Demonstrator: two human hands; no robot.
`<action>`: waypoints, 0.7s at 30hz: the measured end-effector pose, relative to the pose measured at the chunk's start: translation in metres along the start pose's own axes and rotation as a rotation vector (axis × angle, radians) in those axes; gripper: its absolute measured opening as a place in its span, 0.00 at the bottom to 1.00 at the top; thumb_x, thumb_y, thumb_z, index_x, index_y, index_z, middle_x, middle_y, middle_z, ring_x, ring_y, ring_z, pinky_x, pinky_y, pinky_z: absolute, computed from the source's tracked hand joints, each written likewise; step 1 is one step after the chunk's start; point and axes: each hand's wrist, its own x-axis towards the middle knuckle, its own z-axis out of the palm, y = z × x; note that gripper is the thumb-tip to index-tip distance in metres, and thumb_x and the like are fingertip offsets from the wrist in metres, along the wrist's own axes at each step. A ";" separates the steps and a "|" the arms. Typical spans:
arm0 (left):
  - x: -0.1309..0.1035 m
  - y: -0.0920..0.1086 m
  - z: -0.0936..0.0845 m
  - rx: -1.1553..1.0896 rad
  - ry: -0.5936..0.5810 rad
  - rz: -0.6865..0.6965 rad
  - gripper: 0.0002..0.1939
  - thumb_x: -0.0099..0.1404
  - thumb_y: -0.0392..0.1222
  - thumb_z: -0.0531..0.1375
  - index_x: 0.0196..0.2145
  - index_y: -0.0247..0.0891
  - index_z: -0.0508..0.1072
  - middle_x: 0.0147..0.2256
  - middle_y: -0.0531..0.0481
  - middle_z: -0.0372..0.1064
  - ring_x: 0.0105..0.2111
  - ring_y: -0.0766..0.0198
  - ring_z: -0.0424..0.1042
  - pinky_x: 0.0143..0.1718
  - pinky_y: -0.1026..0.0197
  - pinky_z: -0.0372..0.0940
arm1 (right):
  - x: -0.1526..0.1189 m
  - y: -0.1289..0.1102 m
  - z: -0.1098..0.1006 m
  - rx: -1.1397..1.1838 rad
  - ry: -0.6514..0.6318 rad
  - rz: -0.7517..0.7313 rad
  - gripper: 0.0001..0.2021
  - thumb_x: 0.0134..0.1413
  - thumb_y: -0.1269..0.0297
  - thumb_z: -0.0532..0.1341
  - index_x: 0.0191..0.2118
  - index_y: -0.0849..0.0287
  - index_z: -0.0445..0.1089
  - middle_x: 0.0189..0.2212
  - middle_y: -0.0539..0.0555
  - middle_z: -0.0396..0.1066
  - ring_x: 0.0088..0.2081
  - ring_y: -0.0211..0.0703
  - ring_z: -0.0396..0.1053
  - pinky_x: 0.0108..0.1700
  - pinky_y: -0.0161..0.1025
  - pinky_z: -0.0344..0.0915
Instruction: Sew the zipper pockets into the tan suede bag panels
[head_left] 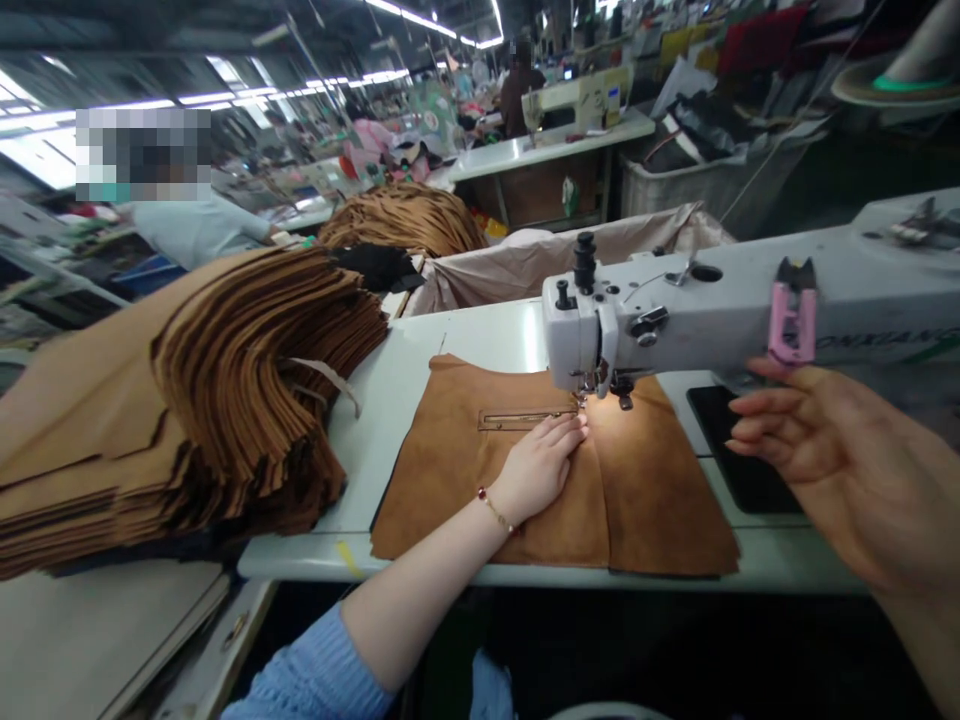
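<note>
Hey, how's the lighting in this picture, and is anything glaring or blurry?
In the head view, warm light brightens the brown panel near the needle; in the head view, white glare marks the tabletop behind it; in the head view, ceiling lights look washed out and the right hand slightly soft.

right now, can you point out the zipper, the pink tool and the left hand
zipper (529, 417): head view, on its metal teeth
pink tool (806, 318): head view, on its pink body
left hand (536, 460): head view, on its back
</note>
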 end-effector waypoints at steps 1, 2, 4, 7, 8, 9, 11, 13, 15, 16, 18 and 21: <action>0.000 0.000 0.000 -0.007 0.003 -0.004 0.23 0.68 0.28 0.53 0.60 0.34 0.67 0.64 0.45 0.64 0.66 0.62 0.60 0.69 0.54 0.56 | -0.003 0.007 -0.003 -0.017 0.012 -0.004 0.13 0.64 0.51 0.58 0.45 0.49 0.75 0.37 0.56 0.75 0.35 0.45 0.74 0.39 0.42 0.75; 0.000 0.000 0.000 -0.014 0.006 -0.007 0.23 0.68 0.28 0.53 0.60 0.34 0.67 0.64 0.45 0.65 0.66 0.62 0.60 0.69 0.54 0.56 | -0.006 0.014 -0.005 -0.040 0.012 -0.006 0.13 0.65 0.51 0.57 0.45 0.50 0.75 0.35 0.56 0.75 0.33 0.44 0.74 0.37 0.42 0.75; 0.001 0.000 0.000 -0.027 0.012 -0.008 0.23 0.69 0.29 0.53 0.60 0.35 0.67 0.63 0.46 0.65 0.66 0.62 0.60 0.69 0.54 0.57 | -0.009 0.032 -0.005 -0.142 -0.044 -0.008 0.14 0.65 0.51 0.56 0.44 0.51 0.74 0.33 0.55 0.75 0.30 0.43 0.73 0.34 0.42 0.74; 0.000 0.001 0.000 -0.046 0.014 -0.008 0.22 0.71 0.30 0.52 0.61 0.37 0.66 0.63 0.46 0.65 0.65 0.60 0.61 0.68 0.52 0.59 | -0.003 0.064 0.004 -0.477 -0.291 -0.125 0.13 0.65 0.53 0.58 0.46 0.53 0.75 0.39 0.56 0.77 0.37 0.46 0.76 0.42 0.45 0.76; -0.001 0.001 0.000 -0.052 0.013 -0.017 0.22 0.71 0.31 0.51 0.61 0.37 0.66 0.63 0.45 0.64 0.65 0.60 0.62 0.68 0.52 0.60 | 0.003 0.075 0.010 -0.607 -0.392 -0.221 0.13 0.66 0.55 0.57 0.48 0.53 0.75 0.44 0.57 0.77 0.43 0.48 0.76 0.49 0.48 0.74; -0.002 0.001 0.001 -0.058 0.013 -0.030 0.22 0.72 0.32 0.51 0.61 0.37 0.66 0.62 0.44 0.64 0.64 0.59 0.63 0.67 0.52 0.61 | 0.011 0.087 0.016 -0.728 -0.494 -0.329 0.14 0.66 0.57 0.56 0.52 0.53 0.74 0.49 0.58 0.76 0.51 0.50 0.74 0.55 0.51 0.71; -0.003 0.002 0.002 -0.065 0.019 -0.050 0.21 0.72 0.33 0.51 0.61 0.37 0.66 0.62 0.43 0.64 0.64 0.58 0.63 0.66 0.52 0.62 | 0.027 0.108 0.026 -0.905 -0.616 -0.536 0.18 0.68 0.62 0.54 0.59 0.54 0.70 0.58 0.59 0.71 0.59 0.50 0.68 0.63 0.54 0.64; -0.004 0.002 0.003 -0.069 0.033 -0.052 0.21 0.72 0.33 0.51 0.61 0.38 0.67 0.62 0.43 0.64 0.65 0.57 0.62 0.67 0.49 0.61 | 0.041 0.124 0.034 -1.026 -0.679 -0.663 0.21 0.68 0.66 0.52 0.63 0.56 0.67 0.61 0.59 0.68 0.62 0.50 0.65 0.64 0.55 0.63; -0.005 0.002 0.005 -0.074 0.046 -0.048 0.22 0.71 0.32 0.51 0.61 0.39 0.66 0.63 0.44 0.64 0.66 0.56 0.60 0.68 0.47 0.59 | 0.050 0.134 0.037 -1.107 -0.698 -0.725 0.21 0.69 0.67 0.51 0.64 0.56 0.66 0.62 0.59 0.67 0.62 0.50 0.65 0.63 0.54 0.65; -0.005 0.001 0.005 -0.079 0.048 -0.049 0.23 0.71 0.32 0.52 0.61 0.39 0.66 0.63 0.44 0.64 0.66 0.56 0.60 0.69 0.47 0.59 | 0.051 0.136 0.037 -1.135 -0.696 -0.742 0.21 0.69 0.66 0.51 0.64 0.56 0.66 0.62 0.59 0.67 0.62 0.50 0.65 0.62 0.54 0.65; -0.005 0.001 0.005 -0.090 0.048 -0.054 0.23 0.71 0.32 0.52 0.62 0.39 0.66 0.63 0.44 0.64 0.66 0.56 0.60 0.68 0.47 0.59 | 0.050 0.137 0.037 -1.173 -0.676 -0.758 0.21 0.70 0.65 0.51 0.64 0.57 0.65 0.63 0.58 0.67 0.63 0.50 0.64 0.63 0.53 0.65; -0.004 0.001 0.003 -0.093 0.044 -0.060 0.22 0.71 0.33 0.52 0.61 0.38 0.68 0.63 0.45 0.64 0.64 0.57 0.62 0.68 0.50 0.60 | 0.045 0.135 0.038 -1.217 -0.653 -0.765 0.21 0.70 0.66 0.50 0.64 0.58 0.65 0.63 0.56 0.66 0.63 0.48 0.64 0.64 0.51 0.64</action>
